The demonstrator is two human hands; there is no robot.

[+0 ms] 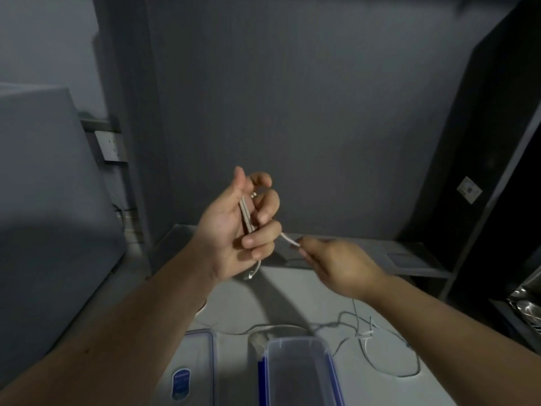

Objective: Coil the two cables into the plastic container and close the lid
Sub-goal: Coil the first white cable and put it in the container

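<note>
My left hand (234, 227) is raised above the table, fingers curled around several loops of a white cable (246, 215) with a metal plug near the top. My right hand (339, 265) pinches the same cable's free strand just right of the left hand. A second thin cable (380, 347) lies loose on the table at the right, tangled with a white tie. The open clear plastic container (295, 373) with blue trim stands at the bottom centre. Its lid (193, 373), with a blue label, lies flat to the left of it.
The grey table (234, 303) runs back to a dark wall. A grey cabinet stands at the left with a wall socket (112, 146) behind it. A dark shelf unit (497, 171) rises at the right, with metal dishes (527, 306) low on it.
</note>
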